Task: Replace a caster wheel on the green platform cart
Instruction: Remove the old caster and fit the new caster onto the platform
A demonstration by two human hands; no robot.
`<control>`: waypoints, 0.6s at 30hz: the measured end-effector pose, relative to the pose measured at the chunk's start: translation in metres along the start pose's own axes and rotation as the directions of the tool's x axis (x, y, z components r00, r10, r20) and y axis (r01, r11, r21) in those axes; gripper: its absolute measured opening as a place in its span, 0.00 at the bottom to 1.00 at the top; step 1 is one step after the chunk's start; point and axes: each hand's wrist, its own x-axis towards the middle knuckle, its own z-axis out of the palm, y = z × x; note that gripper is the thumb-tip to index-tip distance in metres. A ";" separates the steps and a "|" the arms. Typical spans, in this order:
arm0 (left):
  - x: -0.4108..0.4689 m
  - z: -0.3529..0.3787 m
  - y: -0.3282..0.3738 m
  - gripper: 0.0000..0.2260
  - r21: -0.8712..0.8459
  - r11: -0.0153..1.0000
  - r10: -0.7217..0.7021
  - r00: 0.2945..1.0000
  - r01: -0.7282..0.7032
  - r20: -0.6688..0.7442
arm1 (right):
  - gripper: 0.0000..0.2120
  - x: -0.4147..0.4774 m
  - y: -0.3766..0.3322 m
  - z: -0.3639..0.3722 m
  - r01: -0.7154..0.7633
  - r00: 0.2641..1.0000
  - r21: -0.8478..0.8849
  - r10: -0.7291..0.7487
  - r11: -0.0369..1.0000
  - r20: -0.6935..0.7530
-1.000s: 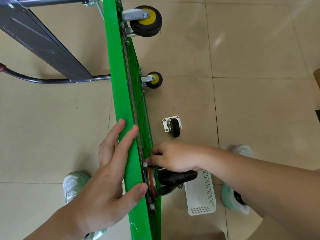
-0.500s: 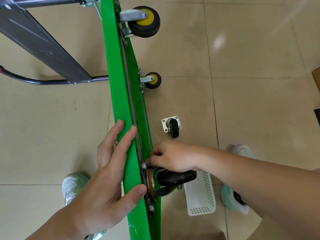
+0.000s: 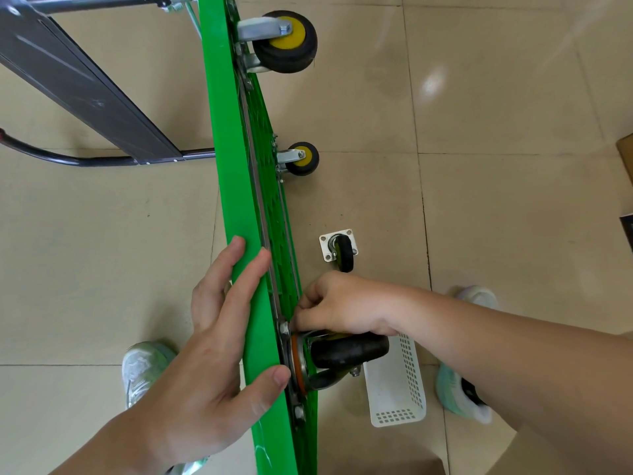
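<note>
The green platform cart (image 3: 236, 186) stands on its side edge on the tiled floor. My left hand (image 3: 219, 341) wraps over its upper edge, fingers straight on the deck side and thumb on the underside. A black caster wheel (image 3: 349, 351) with an orange ring sits against the cart's underside near me. My right hand (image 3: 342, 303) has its fingertips curled at a fastener on that caster's mounting plate; what they pinch is hidden. A loose caster with a square plate (image 3: 339, 250) lies on the floor just beyond.
Two yellow-hubbed wheels (image 3: 287, 42) (image 3: 301, 159) stick out from the cart's far end. The folded dark handle (image 3: 78, 80) lies at the left. A white perforated basket (image 3: 397, 382) sits by my right foot. A box corner (image 3: 627, 152) shows at the right edge.
Nothing has visibly changed beyond a slight shift of the view; both hands stay where they were.
</note>
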 end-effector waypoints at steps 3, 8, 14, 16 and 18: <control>0.000 0.000 0.000 0.41 0.002 1.000 0.003 1.000 -0.003 -0.002 | 0.15 0.002 0.001 0.000 0.005 1.000 0.012 -0.005 1.000 -0.006; 0.000 -0.001 -0.002 0.41 0.000 1.000 0.004 1.000 -0.004 0.005 | 0.16 0.005 0.005 -0.002 0.009 1.000 0.045 -0.009 0.999 0.006; 0.001 -0.001 -0.002 0.42 0.005 1.000 0.004 1.000 -0.004 0.006 | 0.22 0.007 0.006 -0.001 0.017 1.000 0.060 -0.017 0.998 -0.003; 0.001 -0.001 -0.002 0.42 0.002 1.000 0.003 1.000 -0.003 0.006 | 0.25 0.008 0.006 0.000 0.012 1.000 0.056 -0.012 0.998 -0.006; 0.000 -0.001 -0.001 0.42 -0.001 1.000 0.002 1.000 -0.002 0.005 | 0.25 0.009 0.007 0.000 0.014 1.000 0.054 -0.013 0.998 -0.011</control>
